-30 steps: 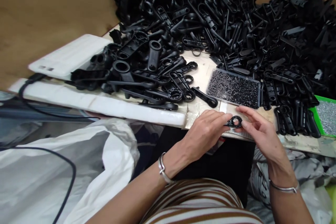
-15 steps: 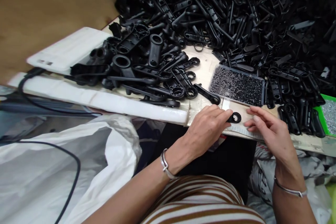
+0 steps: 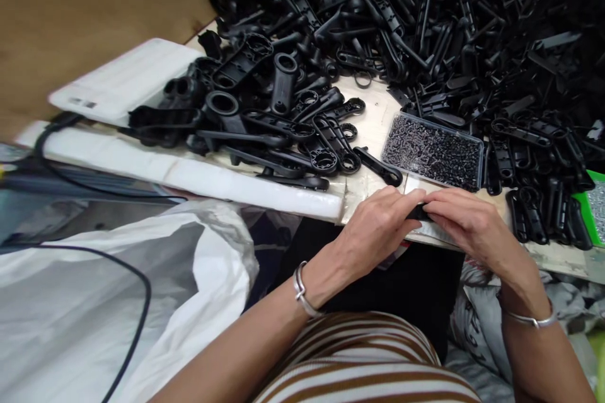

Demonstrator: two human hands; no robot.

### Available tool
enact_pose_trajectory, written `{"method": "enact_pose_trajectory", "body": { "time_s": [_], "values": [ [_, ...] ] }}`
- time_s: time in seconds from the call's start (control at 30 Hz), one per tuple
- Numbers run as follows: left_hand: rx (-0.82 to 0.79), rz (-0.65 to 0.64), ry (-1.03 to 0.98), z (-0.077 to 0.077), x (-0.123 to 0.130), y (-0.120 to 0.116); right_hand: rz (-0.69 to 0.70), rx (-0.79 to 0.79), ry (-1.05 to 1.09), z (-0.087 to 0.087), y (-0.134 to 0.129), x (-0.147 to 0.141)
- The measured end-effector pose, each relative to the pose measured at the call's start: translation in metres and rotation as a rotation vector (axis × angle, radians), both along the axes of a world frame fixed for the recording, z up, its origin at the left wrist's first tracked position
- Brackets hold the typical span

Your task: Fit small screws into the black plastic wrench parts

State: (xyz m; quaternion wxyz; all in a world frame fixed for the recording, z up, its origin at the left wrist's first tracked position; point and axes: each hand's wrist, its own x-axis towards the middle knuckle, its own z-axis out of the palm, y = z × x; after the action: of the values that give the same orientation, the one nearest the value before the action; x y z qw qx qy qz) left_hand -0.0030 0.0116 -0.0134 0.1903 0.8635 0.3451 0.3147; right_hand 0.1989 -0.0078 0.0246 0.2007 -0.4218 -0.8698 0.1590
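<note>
Between my two hands, at the table's front edge, is a black plastic part [image 3: 418,211] with a ring-shaped end, mostly covered by fingers. My left hand [image 3: 378,227] is closed around its left end. The fingertips of my right hand [image 3: 467,220] pinch the ring end from the other side; whether they hold anything small there is hidden. Just beyond my hands stands a clear box [image 3: 432,150] of small black pieces. A loose black arm-shaped part [image 3: 378,166] lies left of the box.
Black plastic parts [image 3: 283,132] lie piled on the left, with a larger heap [image 3: 368,19] behind. A green tray [image 3: 588,214] of small metal pieces sits at the right. A white foam strip [image 3: 189,176] edges the table; a white sack [image 3: 212,277] hangs below, near a black cable [image 3: 142,302].
My right hand has moved left and closed onto the ring end of the black part, which was in view before. My left hand keeps its hold. The view has shifted slightly.
</note>
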Motion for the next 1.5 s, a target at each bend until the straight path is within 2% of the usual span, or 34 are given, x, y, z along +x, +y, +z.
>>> {"method": "enact_pose_trajectory", "body": {
  "time_s": [0.2,0.3,0.57,0.7,0.8,1.07,1.2,1.4,1.5],
  "values": [
    [-0.002,-0.012,-0.022,-0.003,-0.001,0.000,0.095,-0.040,-0.251,0.014,0.006,-0.001],
    [0.016,-0.008,-0.057,-0.003,-0.001,-0.001,0.086,-0.023,-0.303,0.015,0.007,-0.003],
    [0.041,-0.012,-0.111,-0.006,0.001,-0.005,0.045,0.026,-0.083,0.001,0.006,0.007],
    [0.060,-0.015,-0.091,-0.006,-0.001,-0.004,-0.066,0.044,0.022,-0.002,-0.001,0.015],
    [0.077,-0.012,-0.072,-0.007,-0.001,-0.004,-0.094,0.045,0.023,-0.002,-0.006,0.017],
    [0.088,-0.013,-0.041,-0.009,0.000,-0.005,-0.073,0.032,0.022,0.007,-0.011,0.009],
    [0.093,-0.028,-0.050,-0.009,0.000,-0.005,-0.093,-0.010,0.002,0.003,-0.017,0.003],
    [0.077,-0.033,-0.044,-0.008,0.002,-0.006,-0.267,-0.058,0.114,-0.009,-0.020,-0.011],
    [0.071,-0.032,-0.052,-0.008,0.002,-0.005,-0.310,-0.120,0.168,-0.009,-0.020,-0.014]
  ]
}}
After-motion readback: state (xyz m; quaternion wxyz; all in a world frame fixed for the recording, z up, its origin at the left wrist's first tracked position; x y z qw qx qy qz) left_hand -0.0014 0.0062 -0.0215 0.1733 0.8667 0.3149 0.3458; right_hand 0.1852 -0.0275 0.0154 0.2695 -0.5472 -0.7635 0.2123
